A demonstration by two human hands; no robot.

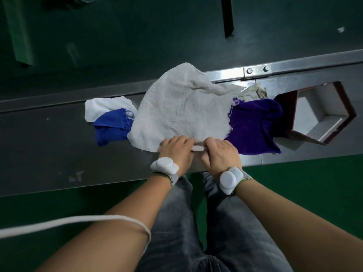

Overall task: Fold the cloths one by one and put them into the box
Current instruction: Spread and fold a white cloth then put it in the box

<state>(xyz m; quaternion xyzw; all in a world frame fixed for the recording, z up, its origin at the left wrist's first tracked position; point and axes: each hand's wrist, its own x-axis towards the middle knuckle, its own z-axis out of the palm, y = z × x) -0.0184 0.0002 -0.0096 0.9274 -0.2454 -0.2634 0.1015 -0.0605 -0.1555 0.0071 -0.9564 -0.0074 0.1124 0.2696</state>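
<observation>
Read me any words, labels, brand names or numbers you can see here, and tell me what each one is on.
None: no readable text in this view.
The grey-white towel, blue cloth, purple cloth, white cloth and box show no print.
The white wrist devices bear no visible markings.

Terry cloth on brushed metal

The off-white cloth (182, 108) looks nubbly and matt, its right edge frayed; right of it the purple cloth (257, 124) is plush, left of it the blue cloth (112, 126) thin with loose threads. The table (59, 146) under it is dull scuffed metal, its far rail (294, 65) glossier.
</observation>
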